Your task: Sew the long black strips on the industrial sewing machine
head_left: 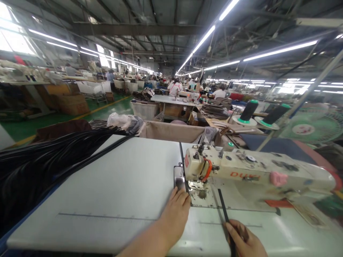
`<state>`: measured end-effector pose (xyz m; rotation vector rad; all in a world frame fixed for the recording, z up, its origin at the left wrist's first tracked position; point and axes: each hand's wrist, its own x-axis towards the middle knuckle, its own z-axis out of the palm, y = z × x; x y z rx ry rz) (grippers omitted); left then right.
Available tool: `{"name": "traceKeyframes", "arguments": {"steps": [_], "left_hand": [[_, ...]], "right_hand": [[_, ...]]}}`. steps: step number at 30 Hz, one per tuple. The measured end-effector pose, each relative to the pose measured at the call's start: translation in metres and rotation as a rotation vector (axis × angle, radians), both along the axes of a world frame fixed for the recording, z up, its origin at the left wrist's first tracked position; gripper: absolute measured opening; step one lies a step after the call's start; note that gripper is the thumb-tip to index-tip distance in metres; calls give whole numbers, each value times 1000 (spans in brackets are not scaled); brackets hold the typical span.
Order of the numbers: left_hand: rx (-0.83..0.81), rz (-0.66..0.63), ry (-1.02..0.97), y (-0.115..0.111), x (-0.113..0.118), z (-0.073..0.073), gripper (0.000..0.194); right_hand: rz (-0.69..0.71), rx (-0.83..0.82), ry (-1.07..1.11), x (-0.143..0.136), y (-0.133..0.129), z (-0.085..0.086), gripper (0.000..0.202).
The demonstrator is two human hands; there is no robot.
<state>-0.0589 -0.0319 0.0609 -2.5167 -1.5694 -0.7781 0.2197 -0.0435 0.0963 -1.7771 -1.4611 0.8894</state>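
Note:
A white sewing machine (pixel 257 171) stands on a white work table (pixel 112 192). A narrow black strip (pixel 223 206) runs from under the presser foot towards me; a second length of it (pixel 181 151) lies behind the needle. My left hand (pixel 175 210) rests flat on the table, fingertips at the needle plate (pixel 199 192). My right hand (pixel 245 239) pinches the near end of the strip at the table's front edge.
A large pile of shiny black strips (pixel 40 164) covers the table's left side. Two dark thread cones (pixel 249 110) stand behind the machine, a green fan (pixel 311 126) to the right. Other workers and tables fill the hall beyond; a green aisle runs on the left.

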Motion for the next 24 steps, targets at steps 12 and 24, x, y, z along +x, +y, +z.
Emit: {"name": "traceKeyframes", "arguments": {"steps": [12,24], "left_hand": [[-67,45,-56,3,-6,13,35],[-164,46,-152,5,-7,16,41]], "right_hand": [[-39,7,83,-13,-18,5,48],[175,74,38,-23,-37,7,50]]}}
